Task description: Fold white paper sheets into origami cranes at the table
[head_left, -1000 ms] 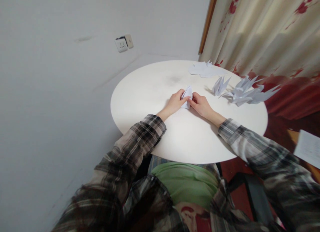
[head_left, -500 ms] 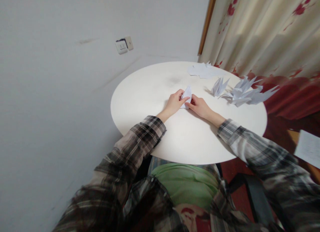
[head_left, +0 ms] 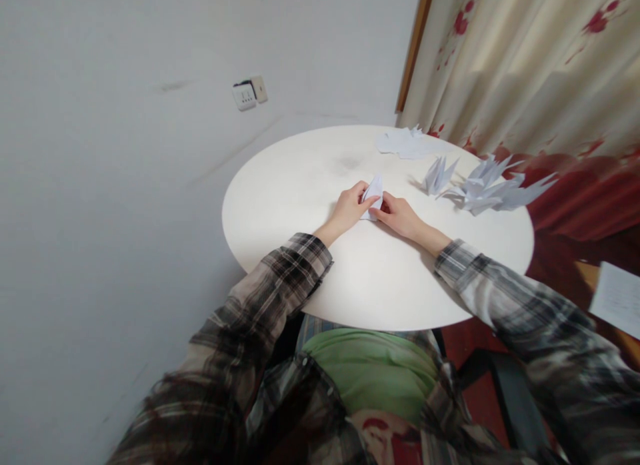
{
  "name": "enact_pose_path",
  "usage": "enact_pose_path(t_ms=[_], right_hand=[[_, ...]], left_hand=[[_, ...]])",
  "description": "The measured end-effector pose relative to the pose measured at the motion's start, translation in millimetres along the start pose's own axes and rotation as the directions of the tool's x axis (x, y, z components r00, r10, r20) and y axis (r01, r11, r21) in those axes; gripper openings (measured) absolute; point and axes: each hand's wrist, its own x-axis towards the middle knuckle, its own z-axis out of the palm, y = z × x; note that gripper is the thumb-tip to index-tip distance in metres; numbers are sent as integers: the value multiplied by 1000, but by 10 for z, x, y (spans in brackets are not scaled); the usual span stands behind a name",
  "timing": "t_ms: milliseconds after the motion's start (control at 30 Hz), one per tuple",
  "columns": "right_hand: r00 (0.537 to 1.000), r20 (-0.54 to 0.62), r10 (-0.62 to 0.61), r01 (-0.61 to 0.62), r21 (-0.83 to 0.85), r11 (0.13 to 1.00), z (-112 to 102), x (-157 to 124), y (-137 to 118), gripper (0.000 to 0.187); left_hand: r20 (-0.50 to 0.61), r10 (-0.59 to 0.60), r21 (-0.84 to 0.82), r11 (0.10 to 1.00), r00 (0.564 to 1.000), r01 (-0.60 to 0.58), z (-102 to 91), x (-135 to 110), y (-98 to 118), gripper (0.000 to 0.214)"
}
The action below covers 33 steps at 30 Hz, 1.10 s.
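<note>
Between my two hands, over the middle of the white table [head_left: 280, 205], is a small piece of folded white paper [head_left: 374, 186] with a pointed top. My left hand [head_left: 350, 206] grips its left side, with the thumb lying across the front. At the lower right edge, my right hand [head_left: 397, 215] pinches the paper between thumb and curled fingers. Part of the paper is hidden behind the fingers. Close beyond my right hand stands a folded paper crane [head_left: 437, 175].
Several more paper cranes [head_left: 493, 185] are grouped near the table's right edge. White paper sheets [head_left: 405, 145] lie at the far side. A wall socket [head_left: 244, 96] is on the left wall, a patterned curtain [head_left: 525, 71] hangs at right, and a chair armrest [head_left: 510, 391] is below.
Both hands keep their hold on the folded paper, with barely any movement. The whole view has shifted very slightly.
</note>
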Motion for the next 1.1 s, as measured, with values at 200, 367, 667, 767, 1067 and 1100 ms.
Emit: enact_pose_path(t_ms=[200,367,667,767,1067,1100], right_hand=[[1000,-5,-7,7,16,1000,1,-5,1,20],[1000,-4,-14,14,6,1000,9,2,11,20],[1000,3,1,-1,-4,1000,-5,-4,-5,23],[1000,9,6,-6,5,1000,-20,-8,-21,23],[1000,4,13,-13,-5,1000,-37,-17,-30,22],[1000,6,12,-12,-5,1000,-36,-17,-27,22]], left_hand=[[-1,1,18,1000,1000,-1,-3,-2,5,15],[0,12,0,1000,1000,-12,2,-3,2,15],[-13,20,7,1000,1000,-20,2,-5,23,14],[-14,19,34,999,1000,-19,-1,-5,34,13],[-2,-15,90,996,1000,16,-8,-20,76,13],[-3,-17,93,996,1000,17,-7,-19,76,13]])
